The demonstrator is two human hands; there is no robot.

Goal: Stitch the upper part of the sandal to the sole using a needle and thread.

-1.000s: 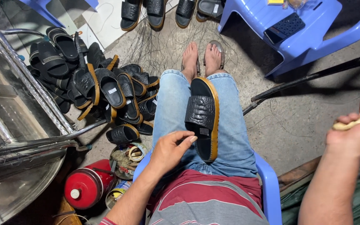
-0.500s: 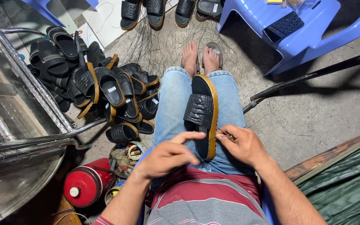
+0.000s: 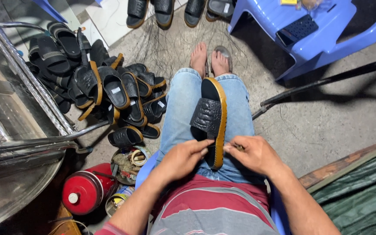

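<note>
A black slide sandal with a tan sole edge and a textured strap lies lengthwise on my lap, over blue jeans. My left hand pinches the sandal's near end from the left. My right hand meets it from the right, fingertips pressed to the tan edge, with something small and thin between them that I cannot make out. Both hands sit close together at the heel end. My bare feet rest on the concrete beyond my knees.
A heap of black and tan sandals lies on the floor at left, beside a metal-framed glass case. A red canister and a small dish of bits sit by my chair. A blue plastic stool stands upper right; more sandals line the top.
My right hand came in from far right, where it held a small pale object, to the sandal's near end. My left hand shifted to pinch the same end.
</note>
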